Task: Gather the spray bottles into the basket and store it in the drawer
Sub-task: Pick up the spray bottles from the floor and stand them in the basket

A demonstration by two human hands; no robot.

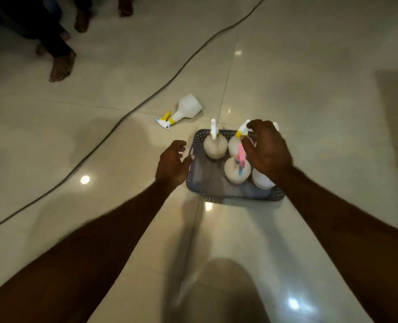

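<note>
A grey perforated basket (207, 183) sits on the tiled floor with several white spray bottles upright in it. One has a white nozzle (214, 145), one a pink and blue trigger (236, 171), one a yellow collar (235, 143). My right hand (269, 150) hovers over the basket's right side, fingers spread around the yellow-collared bottle's top, and hides another bottle (262, 179). My left hand (173, 163) is open at the basket's left rim. A further white spray bottle (184, 111) with a yellow trigger lies on its side on the floor beyond the basket.
A dark cable (114, 127) runs diagonally across the glossy floor to the left of the basket. Bare feet and legs of other people (60, 64) stand at the far left. A dark shape (396, 101) is at the right edge.
</note>
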